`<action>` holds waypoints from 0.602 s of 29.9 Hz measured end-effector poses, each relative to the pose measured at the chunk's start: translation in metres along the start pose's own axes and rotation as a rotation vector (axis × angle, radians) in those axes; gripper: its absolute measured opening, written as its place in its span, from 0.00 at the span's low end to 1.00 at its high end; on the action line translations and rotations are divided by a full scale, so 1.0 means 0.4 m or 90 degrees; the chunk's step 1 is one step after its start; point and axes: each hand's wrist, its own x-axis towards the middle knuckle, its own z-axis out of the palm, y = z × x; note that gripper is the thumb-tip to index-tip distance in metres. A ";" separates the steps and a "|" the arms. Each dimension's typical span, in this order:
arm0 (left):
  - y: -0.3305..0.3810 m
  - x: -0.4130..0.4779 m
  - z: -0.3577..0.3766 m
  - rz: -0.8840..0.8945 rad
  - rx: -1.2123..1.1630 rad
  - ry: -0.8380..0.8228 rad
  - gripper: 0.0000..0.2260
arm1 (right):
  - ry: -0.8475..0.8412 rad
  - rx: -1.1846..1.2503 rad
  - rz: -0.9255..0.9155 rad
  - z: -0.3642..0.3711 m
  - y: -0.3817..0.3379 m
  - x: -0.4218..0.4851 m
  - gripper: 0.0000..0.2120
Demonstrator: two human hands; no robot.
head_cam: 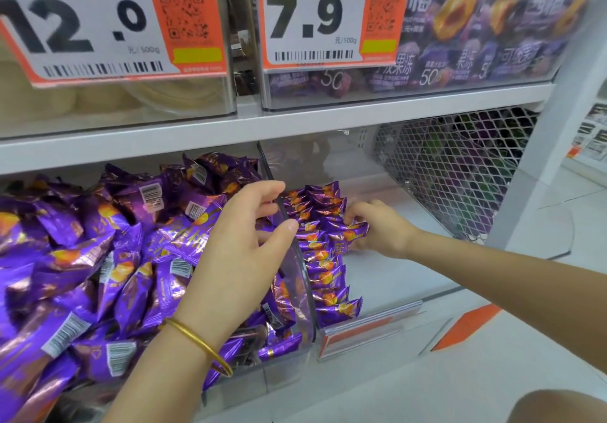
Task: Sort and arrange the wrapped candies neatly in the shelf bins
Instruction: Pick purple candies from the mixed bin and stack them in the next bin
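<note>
- Candies (98,258) in purple wrappers lie heaped in the clear bin (310,294) under my left hand (236,258) and to its left.
- My left hand is spread wide, fingers loosely bent, holding nothing. Its thumb and forefinger reach over the bin's curved right wall, and I cannot tell whether they touch it.
- A gold bangle (200,340) sits on that wrist.
- Just right of the left hand, past the wall, a row of candies (325,268) stands packed edge to edge on the white shelf (410,258). It runs from the front edge toward the back.
- My right hand (377,228) is at the row's right side, fingers curled. It pinches one candy (353,234) against the row about halfway along.
- Beyond the right hand, a white mesh panel (460,172) closes the side of the shelf.
- Above both hands, price tags reading 12.0 (82,21) and 7.9 (312,18) hang on the upper bins.
</note>
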 end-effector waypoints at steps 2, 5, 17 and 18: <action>-0.001 0.000 -0.006 0.008 -0.010 0.013 0.17 | -0.003 -0.009 0.000 -0.003 0.002 -0.003 0.21; 0.002 0.002 -0.018 0.031 -0.019 0.042 0.18 | -0.005 -0.018 0.007 -0.009 -0.001 -0.005 0.22; 0.002 -0.022 -0.117 0.087 0.053 0.155 0.20 | 0.140 0.027 0.017 -0.064 -0.095 -0.076 0.18; 0.007 -0.025 -0.126 0.099 0.064 0.167 0.20 | 0.183 0.062 -0.027 -0.071 -0.136 -0.092 0.15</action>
